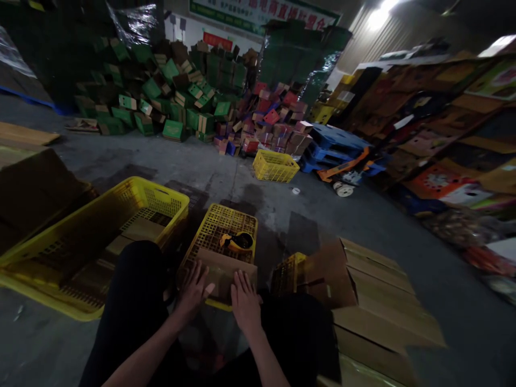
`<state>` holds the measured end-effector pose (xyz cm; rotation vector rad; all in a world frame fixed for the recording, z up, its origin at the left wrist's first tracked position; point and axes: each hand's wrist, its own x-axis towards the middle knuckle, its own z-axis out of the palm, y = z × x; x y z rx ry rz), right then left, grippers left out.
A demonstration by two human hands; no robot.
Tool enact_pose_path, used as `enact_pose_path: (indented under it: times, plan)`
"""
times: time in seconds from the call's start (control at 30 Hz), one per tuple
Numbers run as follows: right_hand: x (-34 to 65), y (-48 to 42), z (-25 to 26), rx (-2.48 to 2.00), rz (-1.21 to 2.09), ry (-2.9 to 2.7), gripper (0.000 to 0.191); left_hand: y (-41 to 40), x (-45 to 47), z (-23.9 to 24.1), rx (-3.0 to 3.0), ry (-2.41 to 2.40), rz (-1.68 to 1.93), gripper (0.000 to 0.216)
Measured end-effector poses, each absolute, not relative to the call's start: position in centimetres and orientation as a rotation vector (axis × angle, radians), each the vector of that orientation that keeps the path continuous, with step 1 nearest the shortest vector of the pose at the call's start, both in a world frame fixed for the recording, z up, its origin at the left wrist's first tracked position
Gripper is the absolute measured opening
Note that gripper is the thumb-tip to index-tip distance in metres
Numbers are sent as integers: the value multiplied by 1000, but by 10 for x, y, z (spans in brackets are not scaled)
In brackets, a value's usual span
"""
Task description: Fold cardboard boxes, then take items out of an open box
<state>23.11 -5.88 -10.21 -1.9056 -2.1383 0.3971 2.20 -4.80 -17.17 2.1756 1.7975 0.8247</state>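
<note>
A small cardboard box [221, 274] rests on an upturned yellow plastic crate [213, 220] between my knees. My left hand [194, 287] lies on the box's left side, fingers stretched out. On the right side of the box, my right hand [245, 298] lies with its fingers extended. Just beyond the box, a yellow tape dispenser [237, 242] sits on the crate. To my left stands a large yellow crate [169, 201] with several flat cardboard boxes [143, 229] inside.
Stacked cardboard [379, 290] leans at my right beside another yellow crate [284, 274]. Farther off are a yellow basket [276, 165], a tape roll [296, 191], blue pallets [338, 140], an orange pallet jack [342, 166], and heaped green boxes [173, 129] and red boxes [272, 115].
</note>
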Motion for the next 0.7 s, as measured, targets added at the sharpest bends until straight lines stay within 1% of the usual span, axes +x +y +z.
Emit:
enact_pose_path:
  times: [0.13, 0.27, 0.43, 0.5, 0.57, 0.63, 0.7]
  plan:
    - [257, -66, -109, -2011, 474, -1926, 62, -50, 31, -176, 2264, 1836, 775, 60]
    - [260, -66, -117, -2045, 564, -1744, 68, -49, 42, -177, 2381, 1758, 769, 65]
    - [258, -60, -123, -1999, 684, -1593, 79, -49, 73, -166, 2487, 1634, 657, 62]
    - [261, -58, -126, -1987, 682, -1558, 78, -50, 91, -158, 2509, 1580, 604, 59]
    - [264, -57, -130, -1960, 615, -1581, 73, -51, 107, -151, 2529, 1515, 561, 59]
    - [269, -56, -135, -1928, 519, -1624, 65, -51, 119, -146, 2552, 1439, 523, 61]
    - [272, -55, -140, -1911, 440, -1647, 61, -49, 128, -143, 2576, 1375, 496, 65]
